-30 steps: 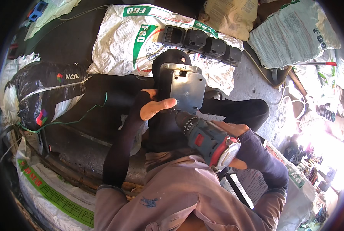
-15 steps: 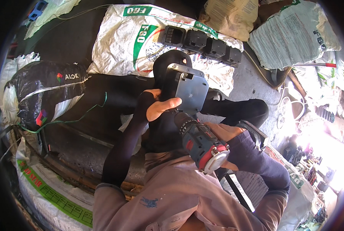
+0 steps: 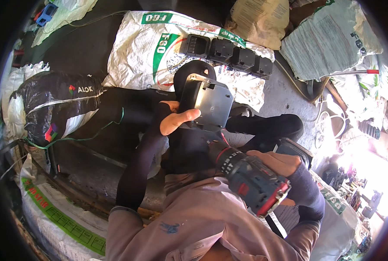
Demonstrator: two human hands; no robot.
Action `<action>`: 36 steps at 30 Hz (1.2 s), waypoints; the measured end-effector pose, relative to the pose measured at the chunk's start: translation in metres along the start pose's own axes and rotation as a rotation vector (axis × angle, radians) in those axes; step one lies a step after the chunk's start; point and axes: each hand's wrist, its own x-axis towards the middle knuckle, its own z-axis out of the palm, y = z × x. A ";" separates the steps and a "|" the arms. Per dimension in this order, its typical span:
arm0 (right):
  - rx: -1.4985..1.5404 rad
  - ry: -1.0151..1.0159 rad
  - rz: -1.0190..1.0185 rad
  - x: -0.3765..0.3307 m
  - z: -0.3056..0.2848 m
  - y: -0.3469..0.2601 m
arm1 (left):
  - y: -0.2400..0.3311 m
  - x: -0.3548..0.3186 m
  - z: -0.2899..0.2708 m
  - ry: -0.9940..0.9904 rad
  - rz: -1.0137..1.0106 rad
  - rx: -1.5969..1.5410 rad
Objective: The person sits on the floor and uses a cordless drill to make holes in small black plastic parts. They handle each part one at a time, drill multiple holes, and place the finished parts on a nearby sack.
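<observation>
Over the person's dark-clad leg: one black housing, box-shaped, tilted, smooth face up; the leg likely serves as a work rest, though contact cannot be told.
Left hand: closed on the housing's left side, thumb flat on its face, most fingers hidden; seemingly a clamp to steady the piece and leave its near edge clear.
Right hand: wrapped around the grip of one cordless drill, front end near the housing's near edge, not touching; tip blurred.
White sack, green-printed: spread beyond the knee, probably as a ground sheet. On it, a slanting row of four black boxes, apparently lined up within reach.
Margins: bulging black bag, left; brown sack and pale sack, upper right, seemingly pushed aside for working room.
</observation>
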 end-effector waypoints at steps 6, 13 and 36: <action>0.226 0.148 0.072 -0.018 0.008 0.024 | 0.018 -0.006 -0.027 -0.152 0.004 -0.062; 0.364 0.196 0.055 -0.014 0.026 0.043 | 0.018 -0.020 -0.034 -0.106 -0.022 0.176; 0.268 0.225 -0.065 -0.003 0.042 0.059 | 0.038 -0.052 0.070 0.297 0.145 -0.021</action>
